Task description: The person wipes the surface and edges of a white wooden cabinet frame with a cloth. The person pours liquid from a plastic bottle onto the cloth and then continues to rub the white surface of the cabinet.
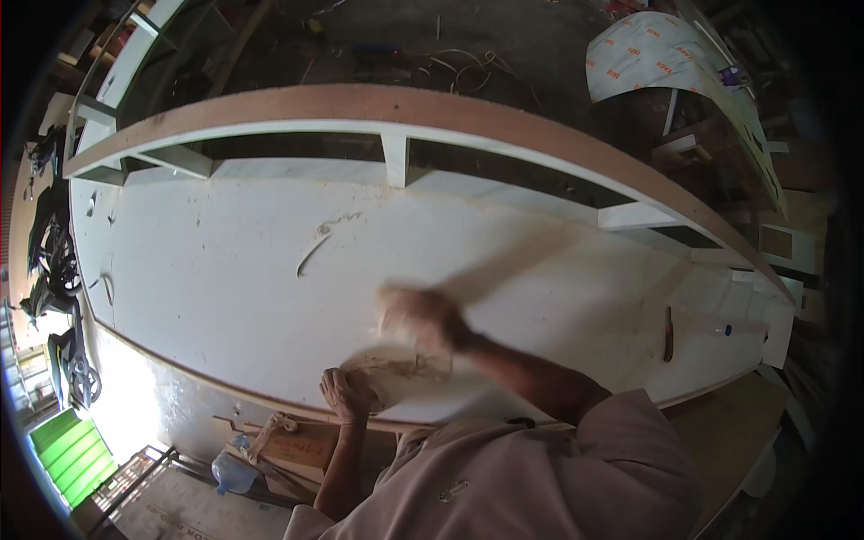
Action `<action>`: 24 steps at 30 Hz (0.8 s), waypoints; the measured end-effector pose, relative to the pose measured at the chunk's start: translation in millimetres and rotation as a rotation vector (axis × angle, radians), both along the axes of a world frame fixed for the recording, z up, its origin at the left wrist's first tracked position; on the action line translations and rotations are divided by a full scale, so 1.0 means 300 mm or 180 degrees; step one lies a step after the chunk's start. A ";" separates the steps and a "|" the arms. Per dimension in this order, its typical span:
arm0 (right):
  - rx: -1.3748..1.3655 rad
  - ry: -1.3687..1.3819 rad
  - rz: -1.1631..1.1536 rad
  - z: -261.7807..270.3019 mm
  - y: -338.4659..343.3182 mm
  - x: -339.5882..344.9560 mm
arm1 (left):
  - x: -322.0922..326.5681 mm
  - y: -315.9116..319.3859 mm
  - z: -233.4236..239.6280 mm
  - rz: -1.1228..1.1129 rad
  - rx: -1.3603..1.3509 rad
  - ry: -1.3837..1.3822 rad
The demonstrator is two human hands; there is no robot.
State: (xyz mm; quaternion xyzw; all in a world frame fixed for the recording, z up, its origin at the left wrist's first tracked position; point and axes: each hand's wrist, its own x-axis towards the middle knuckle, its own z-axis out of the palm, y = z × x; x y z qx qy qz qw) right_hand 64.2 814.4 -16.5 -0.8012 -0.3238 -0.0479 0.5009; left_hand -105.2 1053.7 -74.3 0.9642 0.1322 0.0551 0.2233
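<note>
A long white panel [256, 290] lies in front of me. At its near edge my left hand [347, 395] has its fingers curled against a pale oval thing [398, 354] with brown streaks. Whether the hand grips this thing or only rests on it is unclear. Motion blurs my right hand [428, 317], which is over the panel, up and to the right of the oval thing. Something pale [388, 310] shows at its fingers, too blurred to name. A thin, curved dark strip [312, 256] lies on the panel farther left.
A brown-edged frame rail [398, 101] with white cross-pieces [395, 158] runs along the panel's far side. At right lie a slim dark-and-red tool [668, 334] and a small blue item [728, 330]. Below left are a cardboard box [297, 449] and a plastic water jug [233, 471].
</note>
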 end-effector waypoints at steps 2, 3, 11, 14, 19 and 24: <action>0.0138 0.0383 -0.1103 0.001 -0.144 0.135 | -0.099 0.031 0.017 0.0030 0.0045 0.0124; 0.0340 0.0502 -0.1614 0.001 -0.205 0.215 | -0.145 0.051 0.028 0.0051 0.0081 0.0215; -0.1265 -0.0811 -0.2461 -0.254 -0.123 0.510 | -0.239 0.083 0.116 0.0432 -0.0031 -0.0068; -0.1075 -0.0580 -0.1976 -0.211 -0.021 0.558 | -0.269 0.096 0.111 0.0489 -0.0036 -0.0060; -0.1366 -0.0962 -0.1289 -0.213 -0.287 0.482 | -0.415 0.165 0.175 0.0737 0.0210 0.0102; -0.1228 -0.1171 -0.2038 -0.242 -0.204 0.503 | -0.449 0.203 0.157 0.0834 0.0300 -0.0129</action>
